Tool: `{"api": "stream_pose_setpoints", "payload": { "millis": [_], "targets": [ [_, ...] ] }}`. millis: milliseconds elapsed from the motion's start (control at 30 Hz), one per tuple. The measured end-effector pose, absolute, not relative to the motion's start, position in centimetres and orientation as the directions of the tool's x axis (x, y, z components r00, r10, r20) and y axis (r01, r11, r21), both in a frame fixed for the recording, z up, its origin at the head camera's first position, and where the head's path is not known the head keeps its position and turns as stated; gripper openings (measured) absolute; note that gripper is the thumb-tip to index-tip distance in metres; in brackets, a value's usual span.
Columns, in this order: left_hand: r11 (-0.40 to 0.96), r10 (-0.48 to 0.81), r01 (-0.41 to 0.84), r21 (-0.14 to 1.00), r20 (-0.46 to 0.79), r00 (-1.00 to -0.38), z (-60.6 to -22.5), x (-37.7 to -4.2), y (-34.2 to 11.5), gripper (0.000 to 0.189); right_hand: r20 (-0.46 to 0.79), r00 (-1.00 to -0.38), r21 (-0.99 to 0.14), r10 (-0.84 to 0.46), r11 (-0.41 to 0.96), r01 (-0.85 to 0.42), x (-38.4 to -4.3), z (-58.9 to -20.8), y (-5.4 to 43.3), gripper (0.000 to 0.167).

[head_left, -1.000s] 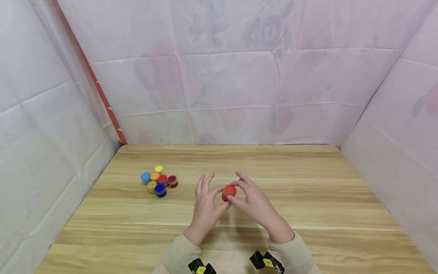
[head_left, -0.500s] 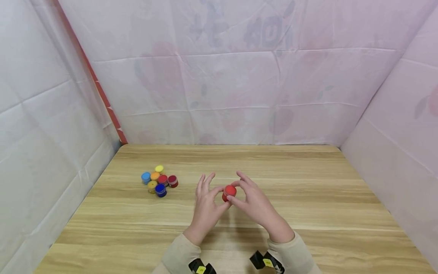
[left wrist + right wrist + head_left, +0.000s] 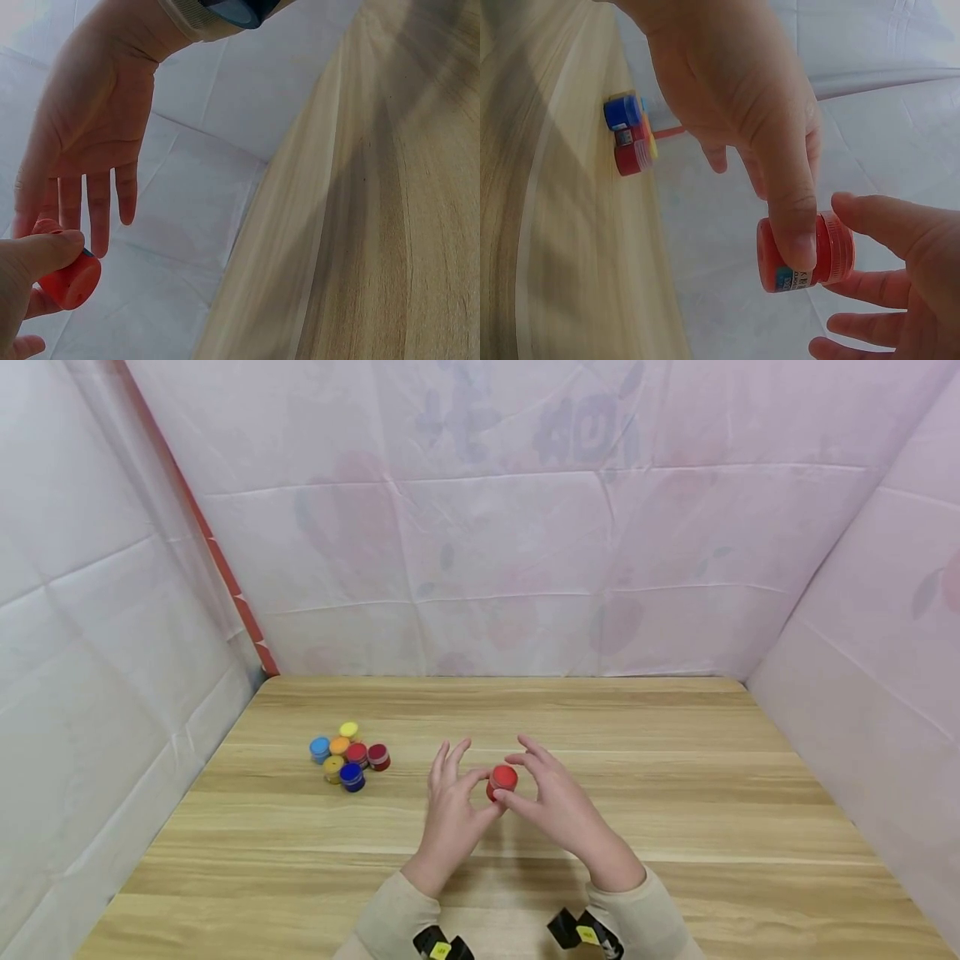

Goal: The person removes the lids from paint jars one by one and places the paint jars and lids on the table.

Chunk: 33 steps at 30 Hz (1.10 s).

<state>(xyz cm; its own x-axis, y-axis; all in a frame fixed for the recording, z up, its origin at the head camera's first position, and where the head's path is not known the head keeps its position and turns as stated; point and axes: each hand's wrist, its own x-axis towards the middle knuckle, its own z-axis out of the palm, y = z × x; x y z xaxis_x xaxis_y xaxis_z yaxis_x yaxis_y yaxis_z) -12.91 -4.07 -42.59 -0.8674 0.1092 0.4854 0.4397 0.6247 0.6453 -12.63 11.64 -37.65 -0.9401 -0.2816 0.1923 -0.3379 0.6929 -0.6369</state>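
A small red paint jar (image 3: 502,781) is held upright just above the table between both hands. My left hand (image 3: 452,814) pinches its lower body between thumb and index finger, the other fingers extended. In the right wrist view the left thumb lies over the blue-and-white label (image 3: 793,278) on the jar. My right hand (image 3: 557,802) has its thumb and index finger on opposite sides of the ridged red lid (image 3: 840,246), with the lid seated on the jar. In the left wrist view, the left thumb covers part of the jar (image 3: 71,281).
Toward the left of the wooden table (image 3: 675,793) stands a cluster of small jars, including a light blue jar (image 3: 320,749), a yellow jar (image 3: 348,731) and a dark blue jar (image 3: 352,777). White fabric walls (image 3: 480,552) enclose the back and sides.
The right thumb has slid slightly left along the lid and the right index finger has shifted a little. The left hand, the jar's place and the cluster stay the same.
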Motion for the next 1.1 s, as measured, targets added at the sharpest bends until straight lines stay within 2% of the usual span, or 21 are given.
{"api": "stream_pose_setpoints", "payload": {
  "millis": [200,300,733,967,1100],
  "targets": [
    [0.622,0.111,0.417,0.663,0.452,-0.885,-42.61,-12.87,-4.12,0.033,0.189,-0.947,-0.646,-0.258,0.694,-0.318,-12.65,-37.79,11.59,0.029],
    [0.623,0.114,0.412,0.665,0.444,-0.889,-42.62,-12.91,-4.14,0.032,0.195,-0.944,-0.641,-0.268,0.693,-0.329,-12.65,-37.78,11.62,0.027],
    [0.623,0.128,0.419,0.661,0.442,-0.888,-42.70,-12.92,-4.12,0.029,0.208,-0.928,-0.629,-0.310,0.684,-0.370,-12.64,-37.70,11.67,0.028],
    [0.622,0.124,0.445,0.644,0.480,-0.868,-42.73,-12.90,-4.11,0.030,0.199,-0.934,-0.631,-0.296,0.691,-0.353,-12.68,-37.71,11.70,0.043],
    [0.617,0.122,0.442,0.651,0.476,-0.871,-42.62,-12.86,-4.08,0.031,0.202,-0.940,-0.636,-0.276,0.693,-0.340,-12.74,-37.75,11.68,0.035]
  ]
}}
